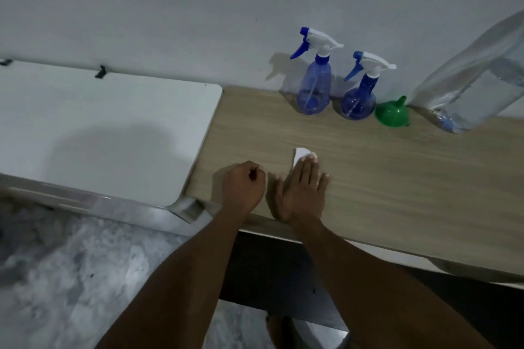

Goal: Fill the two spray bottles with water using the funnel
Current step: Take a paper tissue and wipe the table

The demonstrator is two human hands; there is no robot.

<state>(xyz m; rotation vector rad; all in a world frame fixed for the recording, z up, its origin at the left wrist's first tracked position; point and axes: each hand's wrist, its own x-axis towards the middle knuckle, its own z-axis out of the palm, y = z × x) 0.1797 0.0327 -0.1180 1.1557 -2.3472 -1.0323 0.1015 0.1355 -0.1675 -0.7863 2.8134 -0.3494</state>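
Near the front edge of the wooden tabletop (397,178), pressing a white paper scrap (302,153) under the flat right hand (303,190), curling the empty left hand (243,187), probably readying to unscrew both capped blue plastic spray bottles (314,88) standing beside the green plastic funnel (392,115) at the back edge.

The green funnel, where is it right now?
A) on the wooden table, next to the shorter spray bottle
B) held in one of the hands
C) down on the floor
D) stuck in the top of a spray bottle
A: the green funnel lies on the wooden table, right beside the shorter spray bottle, which has its sprayer top on.
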